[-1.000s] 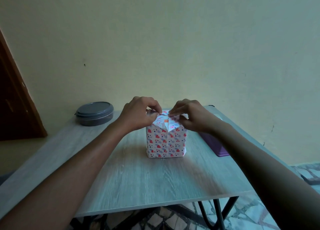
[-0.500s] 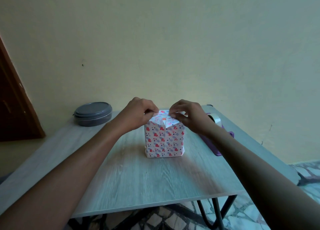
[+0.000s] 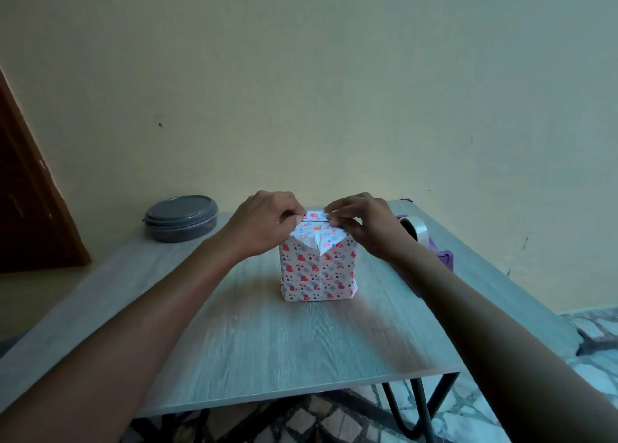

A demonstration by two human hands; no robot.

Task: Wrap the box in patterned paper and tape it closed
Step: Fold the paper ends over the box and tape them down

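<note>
Box (image 3: 318,268) stands upright at centre frame on my table (image 3: 267,349), its sides covered in heart-print paper (image 3: 306,275). Top flaps are folded to a white point on the near face. My left hand (image 3: 264,223) pinches the paper at the top left edge, fingers curled. My right hand (image 3: 363,223) pinches it at the top right edge. Tape (image 3: 416,230) on a purple dispenser (image 3: 446,258) sits right of the box, partly behind my right wrist. A grey tub (image 3: 181,218) sits at left, well apart.

Both hands, left hand (image 3: 264,223) and right hand (image 3: 363,223), have moved apart along the wrapped box (image 3: 317,265) top, baring its folded paper
</note>
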